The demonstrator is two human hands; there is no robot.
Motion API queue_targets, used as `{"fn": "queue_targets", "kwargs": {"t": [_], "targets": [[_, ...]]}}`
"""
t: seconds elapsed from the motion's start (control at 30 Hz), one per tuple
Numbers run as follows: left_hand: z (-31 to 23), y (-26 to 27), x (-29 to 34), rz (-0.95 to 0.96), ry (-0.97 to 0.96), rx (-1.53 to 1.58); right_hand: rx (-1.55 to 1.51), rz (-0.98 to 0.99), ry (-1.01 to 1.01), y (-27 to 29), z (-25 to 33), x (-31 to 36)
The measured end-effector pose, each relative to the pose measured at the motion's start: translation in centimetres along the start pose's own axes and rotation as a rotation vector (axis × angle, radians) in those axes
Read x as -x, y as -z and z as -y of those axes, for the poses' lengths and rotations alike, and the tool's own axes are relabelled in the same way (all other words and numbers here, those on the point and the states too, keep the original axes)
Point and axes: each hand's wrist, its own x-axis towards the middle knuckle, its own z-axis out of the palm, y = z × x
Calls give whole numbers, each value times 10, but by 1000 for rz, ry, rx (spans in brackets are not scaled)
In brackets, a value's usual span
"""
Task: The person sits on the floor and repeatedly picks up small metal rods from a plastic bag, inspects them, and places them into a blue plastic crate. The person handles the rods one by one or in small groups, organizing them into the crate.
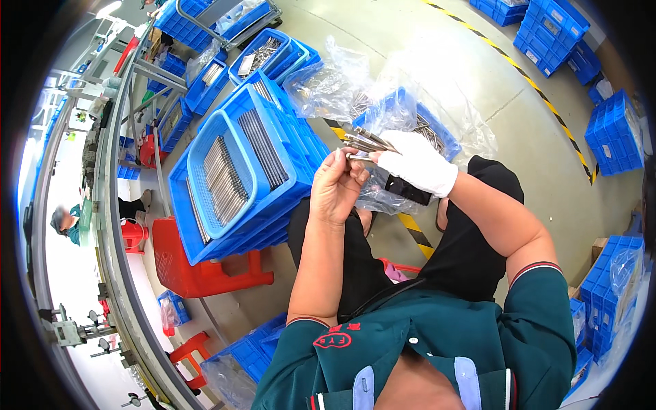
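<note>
My right hand (pixel 421 169), in a white glove, grips a fanned bundle of slim metal rods (pixel 369 139) above my knees. My bare left hand (pixel 336 188) meets the bundle from the left, its thumb and fingers pinched at the end of one rod. To the left, a light blue basket (pixel 196 158) holds rods in a neat row (pixel 227 183). It rests on a stack of blue crates (pixel 184 236), where darker rods (pixel 263 147) lie beside it. Beyond my hands, a blue bin (pixel 447 141) lined with clear plastic contains loose rods.
A red stool (pixel 181 263) stands left of my legs. Clear plastic bags (pixel 328 82) spread over the floor ahead. A small black box-like thing (pixel 408 190) lies below my right hand. Blue crates (pixel 615 133) line the right side; a long metal-framed bench (pixel 116 273) runs along the left.
</note>
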Motion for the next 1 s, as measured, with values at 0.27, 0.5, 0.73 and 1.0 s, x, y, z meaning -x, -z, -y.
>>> {"fn": "queue_targets", "kwargs": {"t": [0.27,0.5,0.73,1.0], "targets": [[-4,11,2,109,113,52,73,74,51,5,-1,-3],[-3,4,2,196,175,218,-46,55,36,1,-1,-1],[2,3,3,158,97,190,-88,67,-23,0,3,-1],[-6,4,2,253,165,163,-43,101,108,3,2,-1]]}}
